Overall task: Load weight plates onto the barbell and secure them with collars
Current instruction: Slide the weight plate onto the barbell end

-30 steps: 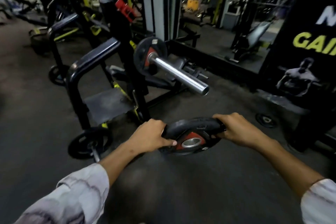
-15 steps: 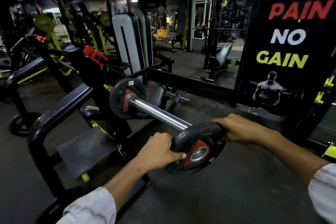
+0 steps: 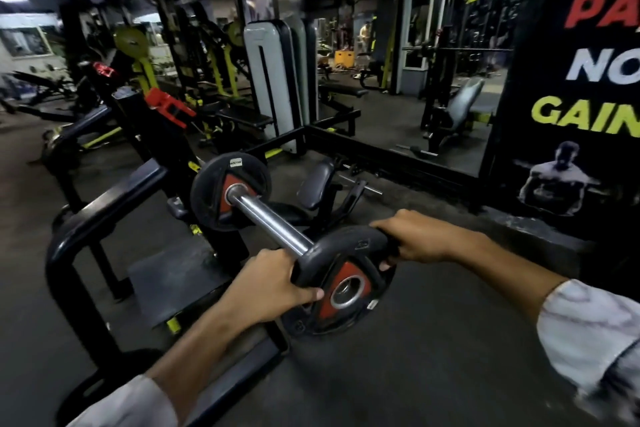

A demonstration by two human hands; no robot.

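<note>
I hold a black weight plate [image 3: 341, 282] with a red hub and steel-ringed hole upright at the near end of the chrome barbell sleeve [image 3: 268, 224]. My left hand [image 3: 266, 284] grips its left rim and my right hand [image 3: 412, 239] grips its upper right rim. The sleeve's tip is hidden behind the plate, and the plate's hole sits slightly below and right of the sleeve's line. A second black and red plate [image 3: 230, 196] sits on the sleeve at its far end, against the rack. No collar is in view.
A black bench frame with a curved bar [image 3: 100, 215] and footplate [image 3: 173, 281] stands left of the sleeve. A padded seat [image 3: 315, 180] lies beyond it. A mirror wall [image 3: 446, 87] and a black slogan panel [image 3: 588, 114] stand at right. Dark rubber floor [image 3: 433, 357] lies below the plate.
Both hands lifted the plate from low near the floor up to the sleeve's near end and tipped it upright. The view rose with it.
</note>
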